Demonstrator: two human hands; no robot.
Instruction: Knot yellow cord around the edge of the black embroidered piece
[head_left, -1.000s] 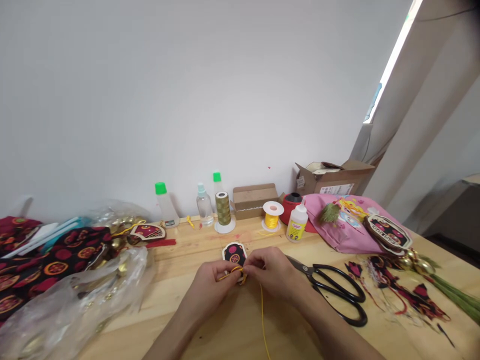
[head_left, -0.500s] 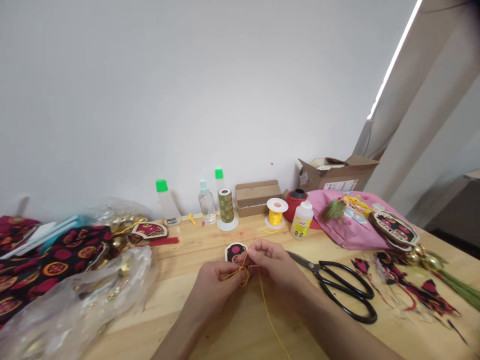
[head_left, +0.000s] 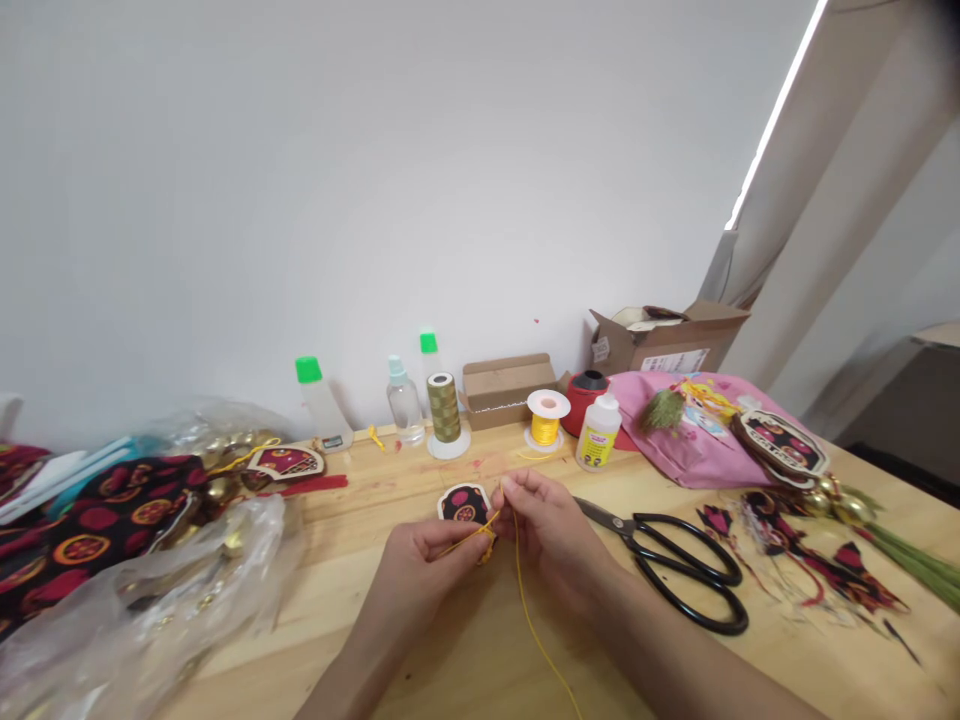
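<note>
My left hand (head_left: 435, 555) pinches a thin yellow cord between thumb and forefinger, and a small knotted bit of it pokes out beneath the fingertips. Opposite it, my right hand (head_left: 544, 525) is closed on the same yellow cord (head_left: 534, 622), whose long tail drops from the fingers toward the table's front. A short stretch of cord spans the gap between the two hands. Just behind them lies a dark, patterned piece with a pale rim (head_left: 463, 502), partly covered by my fingers.
Black-handled scissors (head_left: 686, 570) lie right of my right hand, near fabric scraps (head_left: 825, 560). Behind stand a yellow cord spool (head_left: 545, 430), a glue bottle (head_left: 598, 435), an olive thread cone (head_left: 444, 410) and a small cardboard box (head_left: 510, 390). A plastic bag (head_left: 217, 590) spreads at left.
The open loop of cord at my left fingertips has been drawn in and the cord now runs straighter between my hands. The whole view has shifted slightly.
</note>
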